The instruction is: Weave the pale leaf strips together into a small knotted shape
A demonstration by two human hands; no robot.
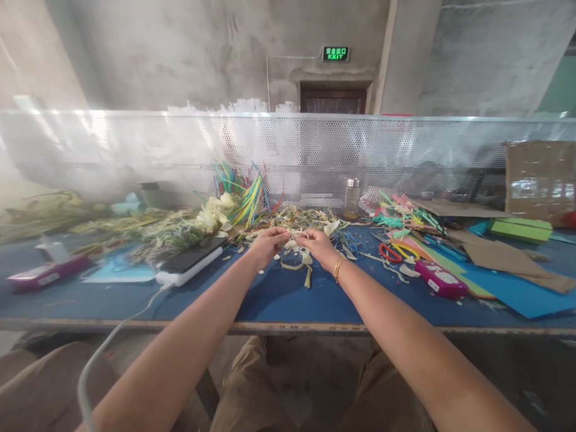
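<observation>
My left hand and my right hand meet over the middle of the blue table. Fingers of both hands are pinched on a thin pale strip, which looks like paper or ribbon; its exact material is too blurred to tell. Behind the hands lies a tangled heap of cream and green strips. A loose pale strip curls on the tabletop just below them, among small white scraps. My right wrist wears a gold-coloured bracelet.
Left are a black-topped white device with a cable and a purple box. Colourful pipe-cleaner-like stems and a bottle stand behind. Right are red-handled scissors, another purple box and blue sheets. A perforated panel borders the back.
</observation>
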